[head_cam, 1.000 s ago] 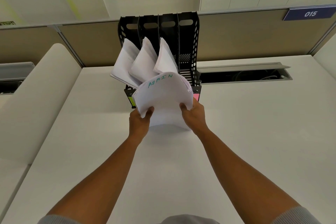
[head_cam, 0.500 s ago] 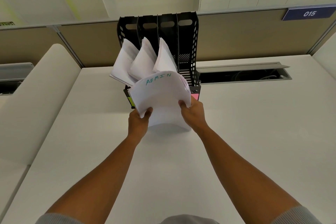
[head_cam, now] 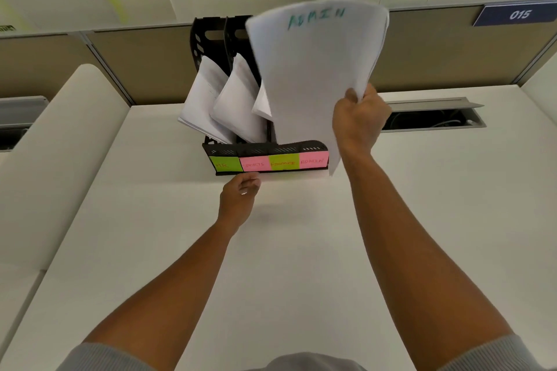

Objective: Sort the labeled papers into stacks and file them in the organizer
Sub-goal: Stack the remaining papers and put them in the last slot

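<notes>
A black file organizer (head_cam: 265, 149) stands at the back of the white desk, its front carrying green and pink labels for its slots. Three slots on the left hold leaning white paper stacks (head_cam: 235, 99). My right hand (head_cam: 358, 117) grips a stack of white sheets marked ADMIN (head_cam: 313, 69) by its right edge, raised upright above and in front of the organizer's right side, hiding the right slots. My left hand (head_cam: 239, 196) hovers low just in front of the organizer's labels, fingers loosely curled, holding nothing.
A beige partition (head_cam: 135, 63) runs behind the desk with a blue 015 sign (head_cam: 517, 15). An open cable tray (head_cam: 434, 117) lies right of the organizer. A white rounded panel (head_cam: 54, 159) borders the desk's left side.
My left hand let go of the ADMIN stack and dropped toward the desk. My right hand lifted the stack up high, uncovering the organizer's coloured labels.
</notes>
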`<state>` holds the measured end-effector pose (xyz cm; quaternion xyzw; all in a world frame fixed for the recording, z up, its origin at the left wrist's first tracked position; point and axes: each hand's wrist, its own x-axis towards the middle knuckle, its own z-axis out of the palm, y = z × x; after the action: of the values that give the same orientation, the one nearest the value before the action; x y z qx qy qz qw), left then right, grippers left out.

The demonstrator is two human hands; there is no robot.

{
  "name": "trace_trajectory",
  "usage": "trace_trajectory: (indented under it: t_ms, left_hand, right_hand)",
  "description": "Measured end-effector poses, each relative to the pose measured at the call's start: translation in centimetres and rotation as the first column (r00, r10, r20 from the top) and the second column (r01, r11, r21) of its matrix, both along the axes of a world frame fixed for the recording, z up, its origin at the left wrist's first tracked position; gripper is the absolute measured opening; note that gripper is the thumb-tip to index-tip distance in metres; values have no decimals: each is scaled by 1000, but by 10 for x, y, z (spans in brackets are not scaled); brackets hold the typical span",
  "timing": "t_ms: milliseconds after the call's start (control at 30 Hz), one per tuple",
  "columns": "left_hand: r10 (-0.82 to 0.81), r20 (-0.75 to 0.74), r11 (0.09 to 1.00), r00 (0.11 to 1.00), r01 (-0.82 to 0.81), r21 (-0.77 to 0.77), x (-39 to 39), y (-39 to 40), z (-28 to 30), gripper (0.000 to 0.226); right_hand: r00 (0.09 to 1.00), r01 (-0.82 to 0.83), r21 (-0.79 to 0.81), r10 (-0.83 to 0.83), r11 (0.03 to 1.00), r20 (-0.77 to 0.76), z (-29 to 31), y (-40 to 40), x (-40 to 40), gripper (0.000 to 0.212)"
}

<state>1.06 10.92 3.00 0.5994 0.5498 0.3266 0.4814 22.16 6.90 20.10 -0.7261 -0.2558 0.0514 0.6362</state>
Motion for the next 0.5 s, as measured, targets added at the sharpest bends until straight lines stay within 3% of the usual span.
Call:
trace_trajectory:
  t_ms: [167,333,500]
  left_hand:
    - [-155,-205,988,966,151,-32,3,-6,-12,25]
    - [-316,-487,947,814,306,-102,8,-10,-23,39]
    - [-333,-553,937,764,335,-101,15,-11,-29,48]
  right_hand:
    - [999,33,-13,-33,999,15,6,8,5,30]
    - [1000,22,21,-22,1000,22,1,11,1,37]
    - [994,78,73,-83,994,70,10,14,5,32]
